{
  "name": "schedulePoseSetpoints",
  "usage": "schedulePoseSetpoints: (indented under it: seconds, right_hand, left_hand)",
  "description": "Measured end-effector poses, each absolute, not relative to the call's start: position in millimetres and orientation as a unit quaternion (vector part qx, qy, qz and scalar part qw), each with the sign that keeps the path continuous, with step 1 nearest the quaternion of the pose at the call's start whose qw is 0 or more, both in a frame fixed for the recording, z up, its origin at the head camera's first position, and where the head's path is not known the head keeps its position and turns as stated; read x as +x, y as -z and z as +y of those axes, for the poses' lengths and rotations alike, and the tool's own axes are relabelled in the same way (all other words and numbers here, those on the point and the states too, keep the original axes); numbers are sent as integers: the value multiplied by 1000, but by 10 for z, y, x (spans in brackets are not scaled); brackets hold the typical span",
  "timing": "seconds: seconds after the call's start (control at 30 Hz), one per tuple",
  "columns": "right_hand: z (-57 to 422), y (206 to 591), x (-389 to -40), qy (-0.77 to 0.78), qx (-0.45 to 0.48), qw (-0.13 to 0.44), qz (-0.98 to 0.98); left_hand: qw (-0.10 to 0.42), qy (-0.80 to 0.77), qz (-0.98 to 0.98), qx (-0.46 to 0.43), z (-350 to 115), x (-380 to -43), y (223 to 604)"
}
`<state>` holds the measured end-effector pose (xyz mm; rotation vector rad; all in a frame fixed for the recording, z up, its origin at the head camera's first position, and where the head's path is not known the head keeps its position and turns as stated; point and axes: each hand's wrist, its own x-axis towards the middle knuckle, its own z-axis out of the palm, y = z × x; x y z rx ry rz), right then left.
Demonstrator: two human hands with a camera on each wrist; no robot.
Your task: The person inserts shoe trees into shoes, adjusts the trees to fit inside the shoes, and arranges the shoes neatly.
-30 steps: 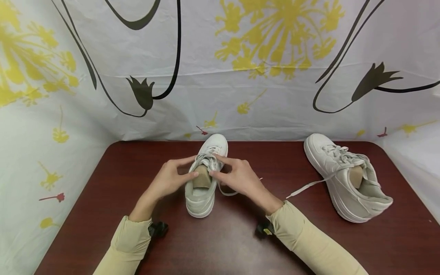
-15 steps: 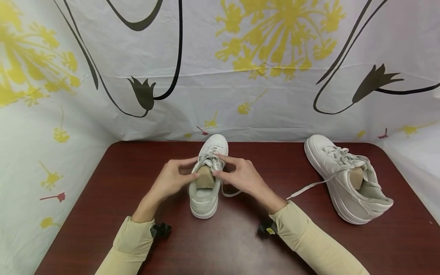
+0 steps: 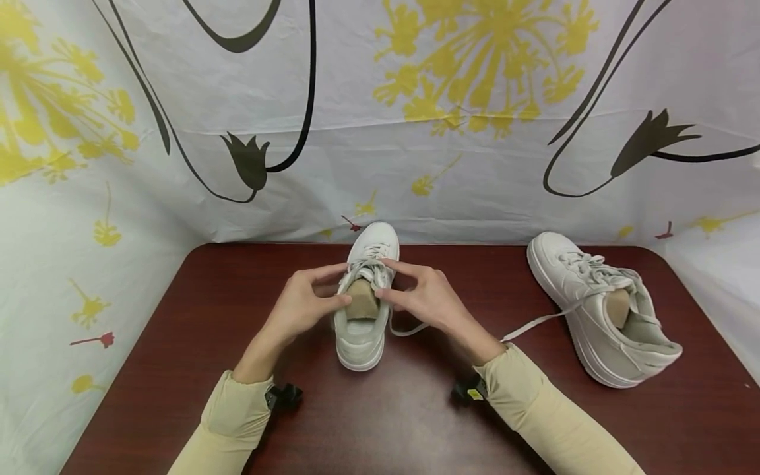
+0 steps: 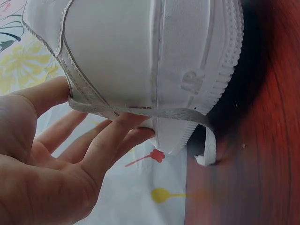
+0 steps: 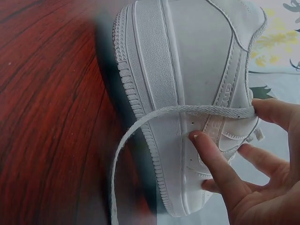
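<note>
A white sneaker [image 3: 359, 343] with grey-white laces points away from me, left of the table's middle. Both hands grip it, one at each side of its lacing. My left hand [image 3: 301, 303] has its thumb at the collar edge and its fingers along the side; a loose lace end [image 4: 178, 114] hangs over that side in the left wrist view. Opposite it, my right hand [image 3: 430, 297] holds the other edge, thumb by the collar, fingertips on the side panel. Another lace end [image 5: 164, 110] curves down past the sole there. A tan insert [image 3: 362, 300] fills the shoe's opening.
A second white sneaker [image 3: 594, 346] rests at the right on the dark red table [image 3: 392, 422], a tan insert [image 3: 617, 307] inside and one lace [image 3: 537, 322] trailing left. Behind the table hangs a white cloth [image 3: 338, 165] with printed flowers.
The gripped sneaker and both hands have shifted a little to the right and away from me; its toe now overlaps the cloth past the table's far edge. The second sneaker stays put.
</note>
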<state>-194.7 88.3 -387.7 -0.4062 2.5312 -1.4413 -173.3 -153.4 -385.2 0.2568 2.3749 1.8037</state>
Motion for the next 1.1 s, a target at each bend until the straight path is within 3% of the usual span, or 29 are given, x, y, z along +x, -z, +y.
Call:
schedulePoseSetpoints:
  seconds: [0.4, 1.1]
  right_hand:
    - [1064, 3797, -1987, 509, -125, 127, 842]
    - [1449, 3708, -2031, 537, -131, 139, 821]
  left_hand:
    - [97, -641, 760, 29, -1298, -1746, 3764]
    - [92, -633, 769, 23, -931, -1782, 3639]
